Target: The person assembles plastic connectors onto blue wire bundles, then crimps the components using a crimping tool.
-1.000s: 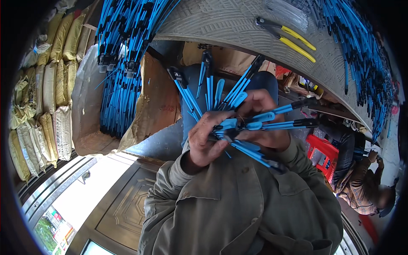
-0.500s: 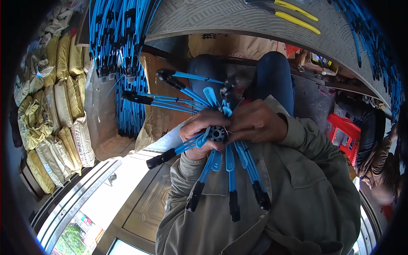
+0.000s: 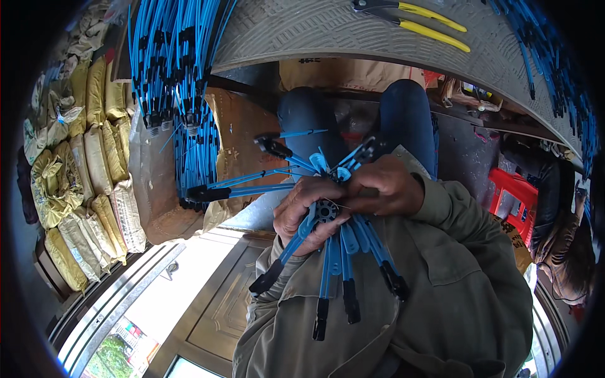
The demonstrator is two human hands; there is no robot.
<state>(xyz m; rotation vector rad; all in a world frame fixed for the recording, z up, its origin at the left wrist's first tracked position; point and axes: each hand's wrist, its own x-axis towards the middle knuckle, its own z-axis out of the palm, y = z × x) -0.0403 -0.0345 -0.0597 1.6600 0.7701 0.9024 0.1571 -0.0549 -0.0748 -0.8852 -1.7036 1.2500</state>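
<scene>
What looks like an umbrella frame hangs in front of my chest, with blue folded ribs [image 3: 334, 258] tipped in black fanning out from a round, notched black hub [image 3: 326, 211]. My left hand [image 3: 300, 211] is closed around the hub, its fingers and thumb on either side of it. Close against the hub's right side, my right hand [image 3: 386, 186] has its fingers pinched together. A thin wire seems to run from those fingertips toward the hub, but what exactly they hold is hidden. Several ribs point toward my knees, others lie against my jacket.
Yellow-handled pliers [image 3: 435, 26] lie on the grey worktop [image 3: 296, 31] ahead. Bundles of blue ribs [image 3: 176, 57] hang over its left edge, above an open sack [image 3: 242, 145]; more ribs [image 3: 554, 75] lie at the far right. Packed sacks [image 3: 94, 157] are stacked left. A red plastic stool [image 3: 513, 198] stands right.
The hub has shifted slightly right and down with both hands, and the ribs around it have swung to new angles. My left hand still grips the hub.
</scene>
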